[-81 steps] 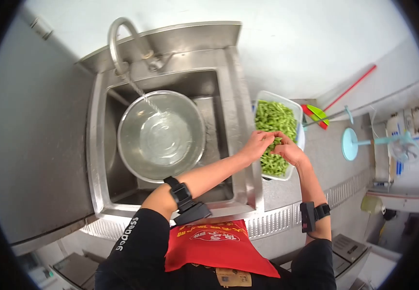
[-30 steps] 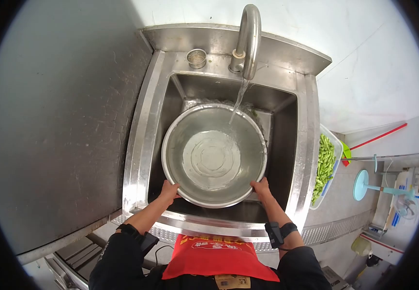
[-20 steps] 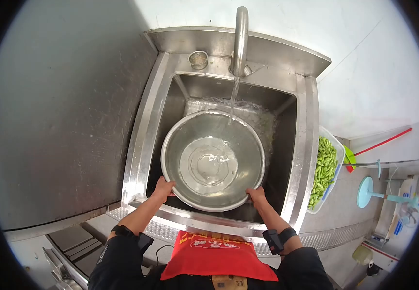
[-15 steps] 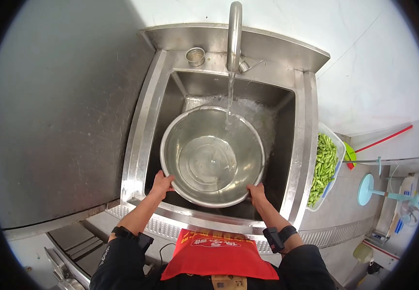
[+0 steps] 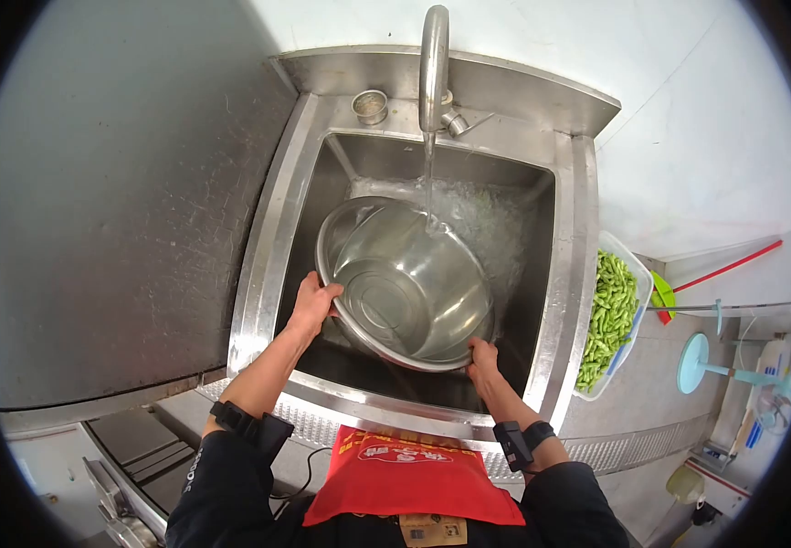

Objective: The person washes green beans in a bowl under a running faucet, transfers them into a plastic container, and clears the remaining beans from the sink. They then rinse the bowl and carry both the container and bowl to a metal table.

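Observation:
A large round metal basin (image 5: 386, 297) is tilted inside the steel sink (image 5: 258, 274), its left side raised, with clear water pooled in it. My left hand (image 5: 315, 301) grips the basin's left rim, thumb over the edge. At the lower right of the rim, my right hand (image 5: 481, 358) is closed on the metal. Water runs from the curved faucet (image 5: 434, 68) and falls at the basin's far edge. More water splashes over the sink floor behind and to the right of the basin.
A small metal cup (image 5: 370, 107) stands on the sink's back ledge, left of the faucet. Right of the sink is a clear tub of green pods (image 5: 610, 310). Farther right lie a green dustpan (image 5: 661, 290) with a red handle and a light-blue round object (image 5: 692, 363).
The basin has gone from nearly level to tilted, its left side lifted. My left hand has moved up and away from me with the rim; my right hand has shifted slightly away from me.

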Action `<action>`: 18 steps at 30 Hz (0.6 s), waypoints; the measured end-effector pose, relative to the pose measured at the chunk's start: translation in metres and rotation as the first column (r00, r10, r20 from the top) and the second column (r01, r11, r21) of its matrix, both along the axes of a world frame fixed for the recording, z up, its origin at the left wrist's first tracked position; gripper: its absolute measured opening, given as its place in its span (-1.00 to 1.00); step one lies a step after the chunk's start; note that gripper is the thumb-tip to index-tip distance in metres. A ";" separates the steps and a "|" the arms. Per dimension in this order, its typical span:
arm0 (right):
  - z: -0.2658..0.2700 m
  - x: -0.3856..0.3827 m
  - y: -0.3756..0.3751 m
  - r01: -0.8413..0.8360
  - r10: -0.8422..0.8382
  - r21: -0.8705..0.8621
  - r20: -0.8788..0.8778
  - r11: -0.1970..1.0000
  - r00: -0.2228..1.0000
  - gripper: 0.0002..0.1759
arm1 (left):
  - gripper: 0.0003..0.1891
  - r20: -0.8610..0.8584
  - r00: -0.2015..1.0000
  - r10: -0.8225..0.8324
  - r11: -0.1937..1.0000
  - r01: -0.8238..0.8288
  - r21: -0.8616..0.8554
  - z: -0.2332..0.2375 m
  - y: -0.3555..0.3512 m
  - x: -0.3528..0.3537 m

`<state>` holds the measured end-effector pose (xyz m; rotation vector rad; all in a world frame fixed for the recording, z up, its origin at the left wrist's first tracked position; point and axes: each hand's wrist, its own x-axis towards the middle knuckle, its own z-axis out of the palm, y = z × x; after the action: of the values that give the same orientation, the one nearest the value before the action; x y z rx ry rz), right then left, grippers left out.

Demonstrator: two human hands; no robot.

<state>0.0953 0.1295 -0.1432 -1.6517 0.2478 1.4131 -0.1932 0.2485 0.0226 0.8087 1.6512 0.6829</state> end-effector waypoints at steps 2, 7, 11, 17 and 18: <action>-0.014 0.004 -0.003 0.014 -0.015 -0.010 -0.061 1.000 0.998 -0.52 | -0.72 0.001 1.000 -0.019 1.000 0.019 0.010 0.008 0.007 0.005; 0.016 0.012 -0.003 0.013 -0.037 -0.089 -0.283 0.996 0.958 -0.59 | -0.79 0.003 0.993 -0.117 0.990 0.117 0.074 0.029 0.030 0.036; -0.008 0.010 -0.020 -0.152 0.065 -0.201 -0.380 0.968 0.923 -0.78 | -0.80 0.012 0.987 -0.160 0.981 0.158 0.115 0.060 0.048 0.071; 0.032 -0.032 -0.019 -0.481 0.350 -0.080 -0.585 0.873 0.732 -0.83 | -0.81 -0.090 0.964 -0.248 0.954 0.260 0.147 0.116 0.053 0.086; 0.033 -0.037 -0.019 -0.500 0.372 -0.037 -0.622 0.865 0.689 -0.83 | -0.81 -0.089 0.959 -0.270 0.947 0.281 0.153 0.127 0.052 0.088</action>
<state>0.0582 0.1105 -0.1104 -1.4209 0.3797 2.3535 -0.1055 0.3006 0.1493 1.1686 1.5151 0.6039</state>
